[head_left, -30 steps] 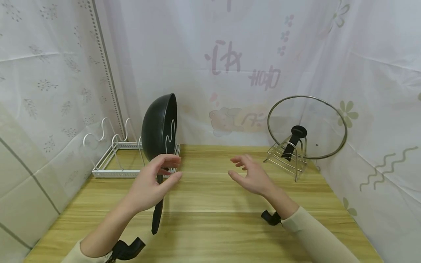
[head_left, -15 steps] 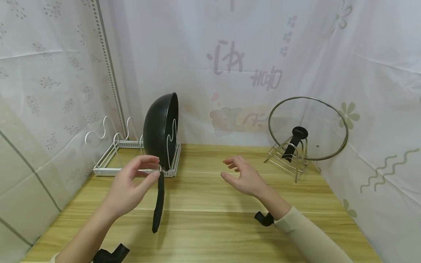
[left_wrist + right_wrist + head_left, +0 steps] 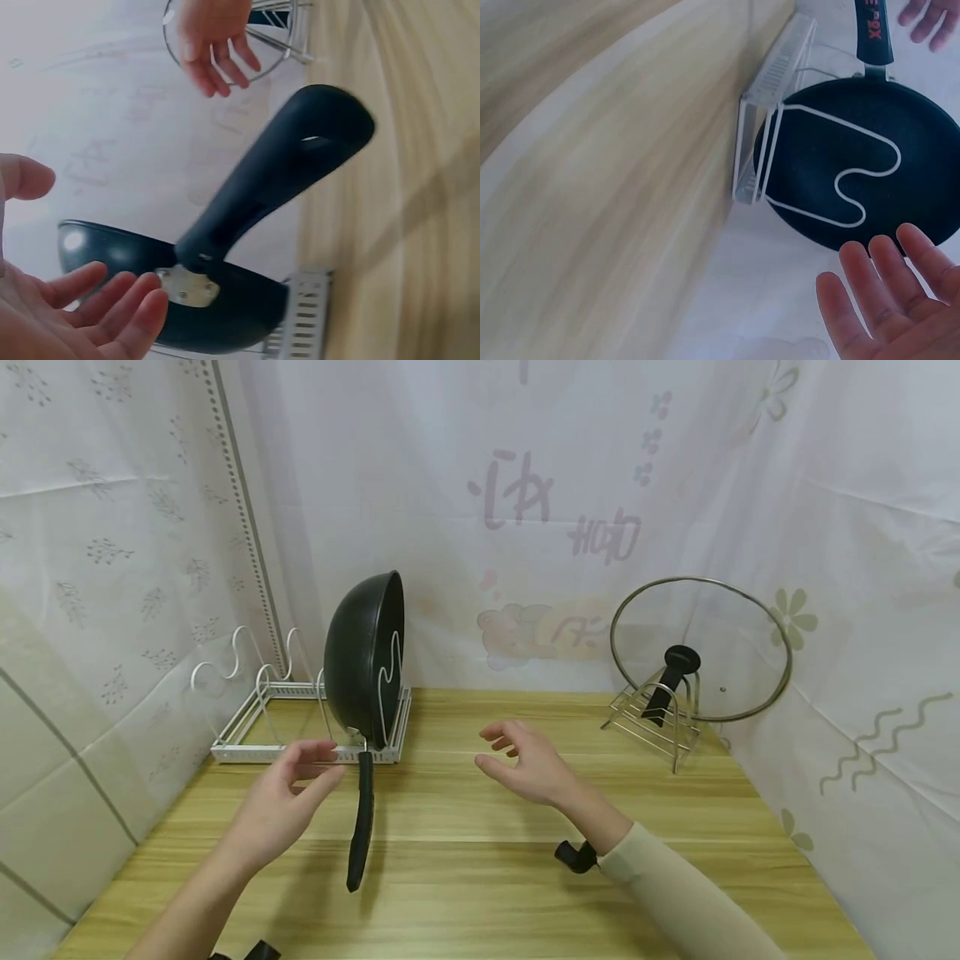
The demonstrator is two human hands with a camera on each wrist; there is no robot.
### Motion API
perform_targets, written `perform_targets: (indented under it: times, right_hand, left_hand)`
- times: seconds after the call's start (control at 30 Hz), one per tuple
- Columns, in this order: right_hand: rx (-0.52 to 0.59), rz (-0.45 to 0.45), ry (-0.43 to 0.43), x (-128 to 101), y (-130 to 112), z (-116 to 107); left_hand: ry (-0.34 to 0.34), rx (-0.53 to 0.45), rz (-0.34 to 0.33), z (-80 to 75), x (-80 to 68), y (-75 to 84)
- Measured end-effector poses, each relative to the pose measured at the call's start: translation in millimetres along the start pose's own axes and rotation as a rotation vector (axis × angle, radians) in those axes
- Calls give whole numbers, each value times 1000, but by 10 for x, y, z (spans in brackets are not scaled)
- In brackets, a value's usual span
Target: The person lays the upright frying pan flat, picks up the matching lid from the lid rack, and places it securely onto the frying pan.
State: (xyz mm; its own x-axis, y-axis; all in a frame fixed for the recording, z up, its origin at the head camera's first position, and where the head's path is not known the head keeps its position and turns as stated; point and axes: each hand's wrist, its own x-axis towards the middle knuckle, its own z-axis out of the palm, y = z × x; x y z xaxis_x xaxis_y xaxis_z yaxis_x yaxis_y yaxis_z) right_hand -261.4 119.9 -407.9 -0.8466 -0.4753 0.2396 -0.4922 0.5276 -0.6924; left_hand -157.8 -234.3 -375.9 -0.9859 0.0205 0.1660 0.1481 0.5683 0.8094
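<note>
A black frying pan (image 3: 365, 658) stands on edge in a white wire rack (image 3: 247, 727) at the back left; its long black handle (image 3: 361, 827) hangs out over the table. My left hand (image 3: 288, 793) hovers just left of the handle with loose fingers, holding nothing. My right hand (image 3: 525, 764) floats above the middle of the table, fingers relaxed and empty. The left wrist view shows the pan (image 3: 187, 300), its handle (image 3: 277, 172) and my left fingers (image 3: 112, 300) close beside it. The right wrist view shows the pan (image 3: 862, 161) behind the rack's wavy wire (image 3: 847, 176).
A glass lid (image 3: 701, 647) with a black knob leans upright in a metal stand (image 3: 652, 722) at the back right. The wooden table (image 3: 480, 877) is walled by white patterned sheets on three sides. Bare wood lies between the two hands and the front edge.
My left hand has let go of the pan handle and pulled back to the left and down. My right hand has drifted left. The pan stays in the rack.
</note>
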Motion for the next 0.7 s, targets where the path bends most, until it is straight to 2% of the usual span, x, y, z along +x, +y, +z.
perform_targets:
  times: [0.27, 0.53, 0.7]
  right_hand:
    - [132, 63, -57, 116, -27, 226]
    - [259, 113, -99, 205, -66, 456]
    - [490, 164, -132, 271, -105, 586]
  left_hand:
    - [-189, -182, -147, 168, 14, -173]
    - [-284, -343, -272, 331, -5, -261]
    - [-351, -471, -334, 409, -24, -300]
